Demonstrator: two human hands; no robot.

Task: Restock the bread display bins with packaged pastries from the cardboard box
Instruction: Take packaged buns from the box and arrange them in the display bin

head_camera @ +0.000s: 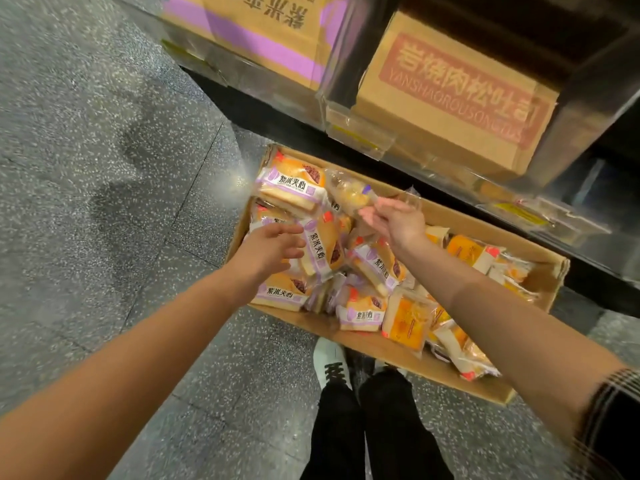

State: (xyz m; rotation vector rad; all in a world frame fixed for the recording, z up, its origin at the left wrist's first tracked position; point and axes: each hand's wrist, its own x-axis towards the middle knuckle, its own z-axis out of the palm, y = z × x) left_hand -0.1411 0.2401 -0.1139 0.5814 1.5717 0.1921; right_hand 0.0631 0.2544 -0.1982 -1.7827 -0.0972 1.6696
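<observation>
A: Where's the pastry that's being moved?

B: The clear pastry packet (349,194) is up above the far left part of the cardboard box (381,344), pinched at its right end by the right hand (394,220). The thumb and fingers are curled onto the wrapper's crimped edge, so that grip is closed on the packet.

A: Which way does it lie?

B: Its long axis runs roughly left to right, tilted a little, the free end pointing left and slightly far, over a purple-label packet (294,185) lying in the box. It hangs from one end, so I'd guess it will swing.

A: And the other hand?

B: The left hand (273,247) is over the left side of the box, fingers fairly straight and reaching right toward an upright purple packet (322,251). It holds nothing; whether the fingertips touch that wrapper I cannot tell.

A: How should this step go?

B: Judging by the task, the lift is under way and the bin comes next. Better to take the packet by its body than by the seal, since thin film may slip or tear. Carry it level, then lay it in flat with the label facing out.

A: What's around?

B: Orange packets (405,320) fill the right half of the box. Beyond it stand clear display bins (360,133) holding a red-lettered carton (457,98) and a purple-striped carton (259,32). The box sits on a speckled floor (104,168), with a white shoe (329,362) just near it.
</observation>
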